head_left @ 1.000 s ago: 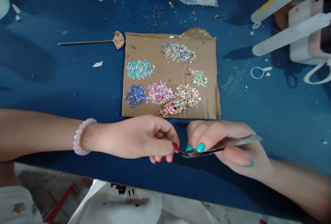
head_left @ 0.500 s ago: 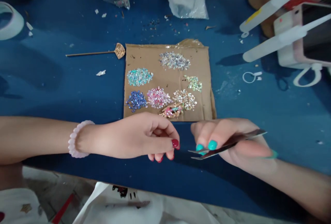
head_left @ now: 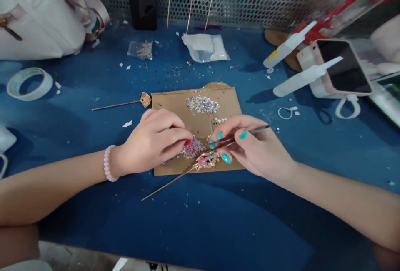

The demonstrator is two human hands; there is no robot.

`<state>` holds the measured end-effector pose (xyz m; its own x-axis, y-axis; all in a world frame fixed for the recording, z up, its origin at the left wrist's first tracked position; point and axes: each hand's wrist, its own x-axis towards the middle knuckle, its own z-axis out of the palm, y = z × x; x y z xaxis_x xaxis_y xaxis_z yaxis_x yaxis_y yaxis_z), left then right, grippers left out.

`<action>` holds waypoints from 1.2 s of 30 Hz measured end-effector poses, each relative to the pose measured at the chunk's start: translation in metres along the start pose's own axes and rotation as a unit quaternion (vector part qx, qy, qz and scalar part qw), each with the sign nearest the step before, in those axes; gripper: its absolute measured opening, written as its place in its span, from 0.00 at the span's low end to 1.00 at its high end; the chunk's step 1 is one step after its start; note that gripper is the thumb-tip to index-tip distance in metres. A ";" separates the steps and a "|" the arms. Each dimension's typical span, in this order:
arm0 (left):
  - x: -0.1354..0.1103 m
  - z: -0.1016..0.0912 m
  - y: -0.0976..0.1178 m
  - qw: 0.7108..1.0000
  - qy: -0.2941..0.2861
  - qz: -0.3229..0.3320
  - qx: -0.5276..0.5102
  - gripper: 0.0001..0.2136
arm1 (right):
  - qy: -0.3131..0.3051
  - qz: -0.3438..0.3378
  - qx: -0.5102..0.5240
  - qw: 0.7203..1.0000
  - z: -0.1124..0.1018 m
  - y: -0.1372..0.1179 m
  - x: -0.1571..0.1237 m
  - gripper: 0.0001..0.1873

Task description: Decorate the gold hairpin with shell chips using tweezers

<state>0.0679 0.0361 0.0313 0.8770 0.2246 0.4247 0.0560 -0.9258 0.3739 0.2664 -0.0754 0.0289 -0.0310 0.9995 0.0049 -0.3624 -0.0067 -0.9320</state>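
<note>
Over the cardboard sheet [head_left: 171, 106], grips tweezers [head_left: 227, 141] in clamped fingers of right hand [head_left: 259, 150], beside gold-coloured stone-set hairpin [head_left: 208, 161] lying along near edge with stem out over blue tabletop [head_left: 175, 225]. Curls fingers of left hand [head_left: 159, 139] close at pink chips [head_left: 194, 149]; cannot tell whether pinched on anything.
</note>
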 end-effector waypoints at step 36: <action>0.001 0.007 -0.007 0.995 0.021 -0.076 -0.054 0.04 | 0.012 -0.147 -0.347 0.926 -0.006 0.002 -0.001 0.06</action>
<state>0.0719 0.0402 0.0231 0.8413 0.3746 0.3897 0.1334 -0.8426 0.5218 0.2713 -0.0761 0.0252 -0.0028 0.9556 0.2946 0.3341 0.2785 -0.9004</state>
